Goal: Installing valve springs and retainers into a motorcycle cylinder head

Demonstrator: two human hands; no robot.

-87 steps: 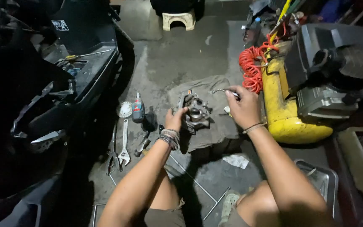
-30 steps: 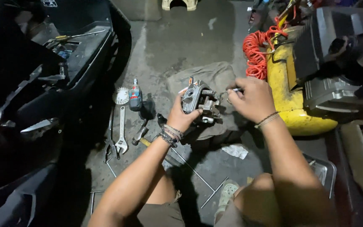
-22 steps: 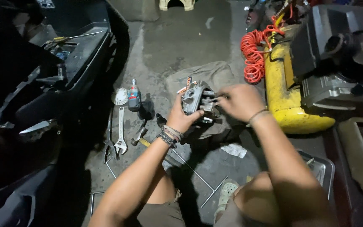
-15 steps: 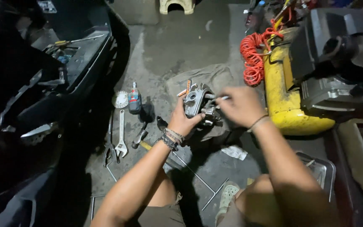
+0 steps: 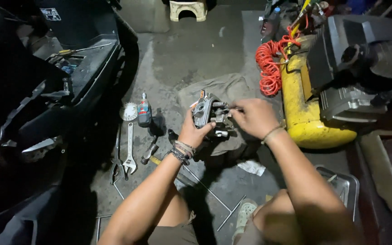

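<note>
On stained concrete floor (image 5: pixel 196 54), rag (image 5: pixel 223 90) below: both hands (image 5: pixel 225 122) grip metal engine part (image 5: pixel 209 115).

- Dim overall; the brightest patch is the concrete floor (image 5: pixel 191 54) in the upper middle, lit from above, perhaps by a single lamp.
- Left of that patch the dark scooter body (image 5: pixel 46 90) sinks into near-black, its details lost.
- Right of the patch the yellow compressor tank (image 5: pixel 305 109) carries a soft sheen.
- Below the patch, the forearms cast dense shadows on the ground.
- Both hands look slightly smeared; the frame edges are murky and grainy.
</note>
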